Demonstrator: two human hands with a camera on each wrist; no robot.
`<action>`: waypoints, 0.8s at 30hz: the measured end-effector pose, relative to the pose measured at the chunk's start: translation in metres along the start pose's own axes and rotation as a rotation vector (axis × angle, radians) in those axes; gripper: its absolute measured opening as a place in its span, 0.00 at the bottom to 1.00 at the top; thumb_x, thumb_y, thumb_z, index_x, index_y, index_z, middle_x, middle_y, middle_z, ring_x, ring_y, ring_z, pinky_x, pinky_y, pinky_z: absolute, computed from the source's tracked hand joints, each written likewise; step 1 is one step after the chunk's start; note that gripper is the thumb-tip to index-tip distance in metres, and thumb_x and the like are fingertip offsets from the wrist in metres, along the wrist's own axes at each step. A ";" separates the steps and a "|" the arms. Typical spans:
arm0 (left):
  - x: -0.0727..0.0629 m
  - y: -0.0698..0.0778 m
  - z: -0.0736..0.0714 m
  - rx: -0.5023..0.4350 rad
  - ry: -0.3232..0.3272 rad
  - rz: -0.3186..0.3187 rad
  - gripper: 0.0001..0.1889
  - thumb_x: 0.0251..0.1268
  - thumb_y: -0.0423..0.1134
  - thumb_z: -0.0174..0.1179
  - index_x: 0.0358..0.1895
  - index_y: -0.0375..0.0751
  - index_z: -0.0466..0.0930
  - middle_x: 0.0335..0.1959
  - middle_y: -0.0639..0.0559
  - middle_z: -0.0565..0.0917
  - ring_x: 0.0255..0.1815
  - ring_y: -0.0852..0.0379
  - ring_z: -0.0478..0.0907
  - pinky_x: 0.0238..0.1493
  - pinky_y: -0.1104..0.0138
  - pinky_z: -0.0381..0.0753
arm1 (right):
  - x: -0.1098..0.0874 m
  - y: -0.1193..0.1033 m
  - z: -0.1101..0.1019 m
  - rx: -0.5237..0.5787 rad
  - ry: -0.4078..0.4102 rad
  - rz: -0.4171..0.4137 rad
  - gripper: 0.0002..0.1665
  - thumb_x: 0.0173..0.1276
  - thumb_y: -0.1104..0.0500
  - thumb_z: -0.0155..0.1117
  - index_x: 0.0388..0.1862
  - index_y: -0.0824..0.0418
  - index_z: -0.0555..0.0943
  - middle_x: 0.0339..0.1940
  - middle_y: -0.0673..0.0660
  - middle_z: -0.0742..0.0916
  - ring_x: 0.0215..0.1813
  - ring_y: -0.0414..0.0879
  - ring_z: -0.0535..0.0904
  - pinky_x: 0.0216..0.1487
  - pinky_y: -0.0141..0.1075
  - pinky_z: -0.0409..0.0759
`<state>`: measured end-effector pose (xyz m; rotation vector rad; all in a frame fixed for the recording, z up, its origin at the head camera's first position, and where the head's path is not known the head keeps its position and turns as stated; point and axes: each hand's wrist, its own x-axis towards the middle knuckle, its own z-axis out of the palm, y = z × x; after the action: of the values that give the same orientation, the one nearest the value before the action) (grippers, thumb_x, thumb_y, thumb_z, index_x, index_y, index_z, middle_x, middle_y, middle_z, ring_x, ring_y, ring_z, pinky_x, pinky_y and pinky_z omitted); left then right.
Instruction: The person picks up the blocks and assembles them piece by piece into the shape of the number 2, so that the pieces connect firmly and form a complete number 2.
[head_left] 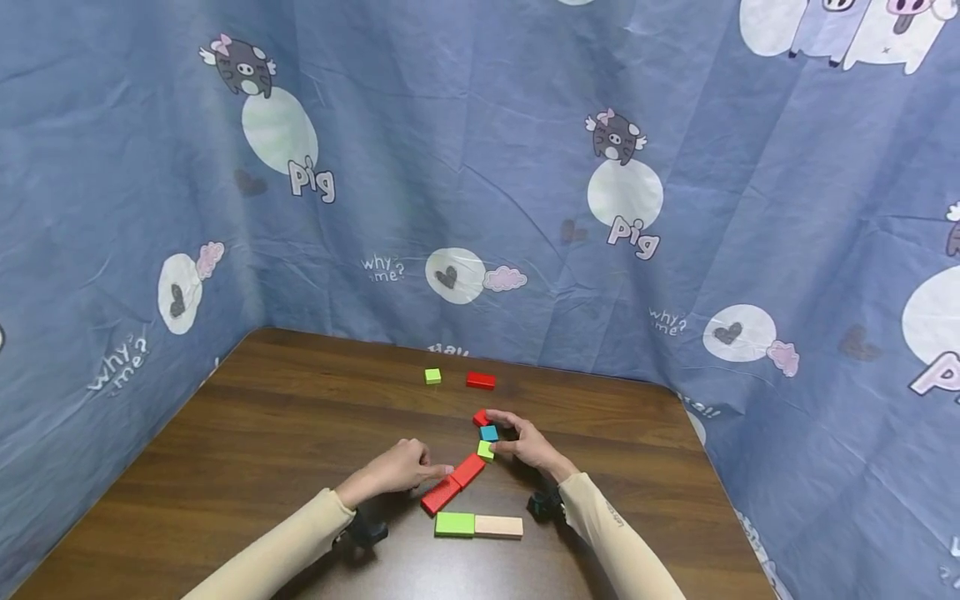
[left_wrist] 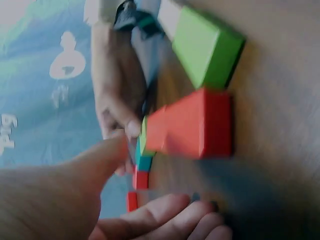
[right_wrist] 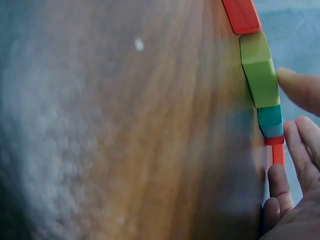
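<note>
Near the middle of the table, my left hand (head_left: pixel 401 467) reaches with its outstretched thumb to the side of two long red blocks (head_left: pixel 441 496) laid end to end. Its other fingers bend loosely over the table. A diagonal row goes on from the red blocks with a light green cube (head_left: pixel 486 451), a blue cube (head_left: pixel 489 433) and a red cube (head_left: pixel 481 417). My right hand (head_left: pixel 532 446) lies along the right side of these cubes, its thumb at the green cube and a forefinger at the red cube. In the right wrist view the thumb (right_wrist: pixel 302 91) is straight beside the green cube.
Closer to me lie a long green block (head_left: pixel 454 524) and a pale wooden block (head_left: pixel 498 527), end to end. Farther back are a small light green block (head_left: pixel 432 377) and a red block (head_left: pixel 481 381). A blue patterned curtain (head_left: pixel 487 167) borders the wooden table (head_left: pixel 315 400).
</note>
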<state>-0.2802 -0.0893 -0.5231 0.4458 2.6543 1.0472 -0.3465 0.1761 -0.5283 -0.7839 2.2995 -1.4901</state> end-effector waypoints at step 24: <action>0.119 -0.005 -0.072 0.174 -0.210 -0.071 0.09 0.61 0.34 0.58 0.32 0.31 0.83 0.26 0.40 0.86 0.25 0.51 0.83 0.33 0.61 0.83 | 0.000 0.002 0.002 -0.013 0.022 -0.030 0.36 0.61 0.71 0.65 0.67 0.75 0.65 0.66 0.72 0.72 0.66 0.68 0.66 0.65 0.59 0.62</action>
<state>-0.4149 -0.0931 -0.4902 0.4644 2.5617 0.7092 -0.3459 0.1752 -0.5315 -0.8131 2.3253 -1.5053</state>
